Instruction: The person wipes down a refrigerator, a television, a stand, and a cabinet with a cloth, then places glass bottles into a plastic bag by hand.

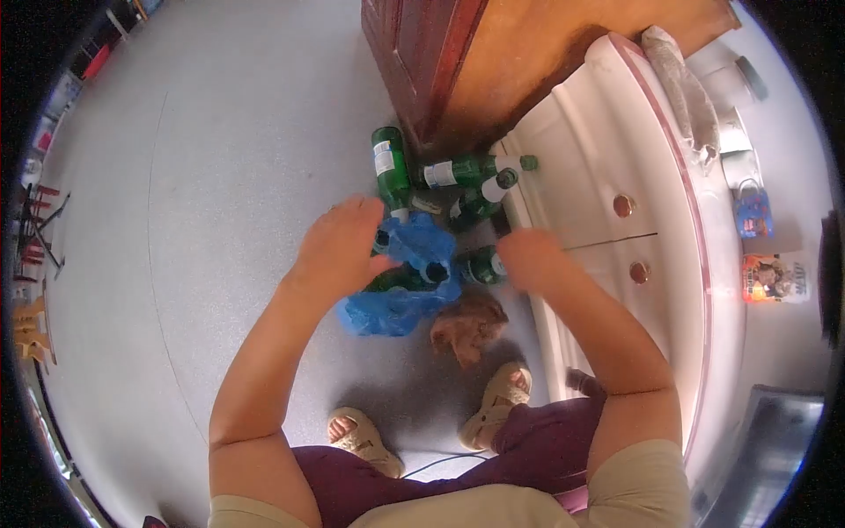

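A blue plastic bag [378,319] with green glass bottles [400,279] inside stands on the floor before my feet. My left hand [343,242] is at the bag's upper left edge, thumb and fingers curled around its rim. My right hand [532,260], slightly blurred, is to the right of the bag, its fingers mostly hidden. Beside it lies a green bottle [480,266] with a pale label; whether the hand grips it I cannot tell. Several more green bottles lie beyond the bag, including one with a white label [387,163].
A crumpled brown bag [471,327] lies near my sandals [502,400]. A white cabinet [585,167] with round knobs stands close on the right. A brown wooden furniture piece [422,62] is ahead. A thin cable [444,462] runs between my feet.
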`<state>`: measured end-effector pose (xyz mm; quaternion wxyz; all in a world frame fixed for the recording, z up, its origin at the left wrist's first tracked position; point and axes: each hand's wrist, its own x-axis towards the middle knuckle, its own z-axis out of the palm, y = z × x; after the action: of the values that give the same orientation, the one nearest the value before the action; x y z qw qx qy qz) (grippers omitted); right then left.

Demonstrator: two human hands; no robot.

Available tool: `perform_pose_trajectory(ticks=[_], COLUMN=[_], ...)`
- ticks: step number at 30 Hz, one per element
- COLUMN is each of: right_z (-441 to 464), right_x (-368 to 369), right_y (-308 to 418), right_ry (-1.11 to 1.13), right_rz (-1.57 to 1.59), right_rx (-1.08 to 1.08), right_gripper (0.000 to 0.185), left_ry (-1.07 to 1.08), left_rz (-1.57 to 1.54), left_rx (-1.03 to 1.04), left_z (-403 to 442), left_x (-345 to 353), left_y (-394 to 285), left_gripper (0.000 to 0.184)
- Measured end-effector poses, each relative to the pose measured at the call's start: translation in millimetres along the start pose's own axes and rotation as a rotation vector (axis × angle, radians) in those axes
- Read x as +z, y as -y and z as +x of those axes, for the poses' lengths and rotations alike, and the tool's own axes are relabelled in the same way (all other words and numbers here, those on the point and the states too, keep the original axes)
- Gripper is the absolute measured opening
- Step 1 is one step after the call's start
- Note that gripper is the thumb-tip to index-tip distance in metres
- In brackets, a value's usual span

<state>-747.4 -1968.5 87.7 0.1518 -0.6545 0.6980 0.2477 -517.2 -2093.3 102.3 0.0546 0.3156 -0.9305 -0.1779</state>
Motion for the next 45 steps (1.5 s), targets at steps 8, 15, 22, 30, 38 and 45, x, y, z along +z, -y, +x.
perform_pose_trajectory(ticks=[8,15,22,30,38,45], right_z=[-87.3,-159.7,-142.5,-106.1,-89.7,-69.4], right_x=[-116.6,-165.9,-162.3,-160.9,-154.7,-139.7], right_y=[-3.6,6.4,16.6,24.0,29.1,73.2], right_ry=[-0.362,-0.833,-0.821,-0.780,-0.805,-0.516], right_rz=[0.096,0.792,0.908,0.862,0.572,0.197], right_rx=[-0.093,-0.208,-0.348,-0.309,-0.427,-0.484], right_gripper=[0.018,0.016,0.015,0.014,0.018,0.019], left_ry=[0.004,0.126,0.238,0.225,0.295,0.235], left_rz=[-0.103,-0.287,-0.333,-0.372,-0.283,-0.252], left_rx=[0.080,0.231,0.243,0.315,0.123,0.221], left_z=[0.4,-9.8,-13.4,-18.5,-20.5,-26.0], left_x=[10.7,19.7,7.2,6.8,-12.2,-18.8], left_y=[10.9,29.3,24.3,34.3,15.1,17.8], left_gripper=[0.024,0.039,0.055,0.058,0.075,0.069])
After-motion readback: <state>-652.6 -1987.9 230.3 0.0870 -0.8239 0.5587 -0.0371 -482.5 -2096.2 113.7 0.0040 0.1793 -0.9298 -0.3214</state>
